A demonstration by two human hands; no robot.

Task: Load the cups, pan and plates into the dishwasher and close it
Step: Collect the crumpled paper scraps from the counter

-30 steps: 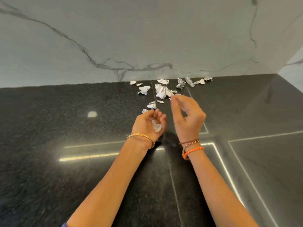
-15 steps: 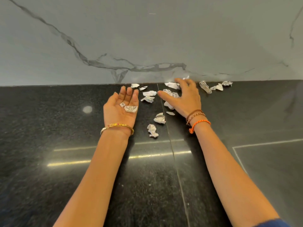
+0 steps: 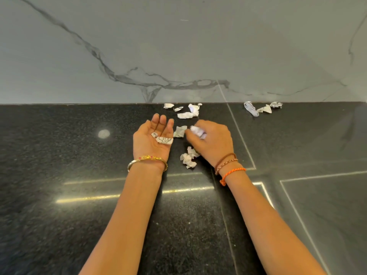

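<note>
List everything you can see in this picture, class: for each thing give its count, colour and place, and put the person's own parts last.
Countertop: one, black speckled stone, fills the lower half.
Wall: one, grey-white marble with dark veins, behind the countertop.
Loose paper scraps: roughly ten, white, crumpled, on the countertop near the wall and between the hands.
Scraps in palm: two, white, on the left hand.
Bangle: one, gold, left wrist.
Thread bands: about three, brown and orange, right wrist.
Left hand: palm up, fingers straight.
Right hand: grip closed on a white scrap.

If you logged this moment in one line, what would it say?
left hand: palm up, holds paper scraps | right hand: grips crumpled paper | counter: scraps left | dishwasher: unseen
</note>
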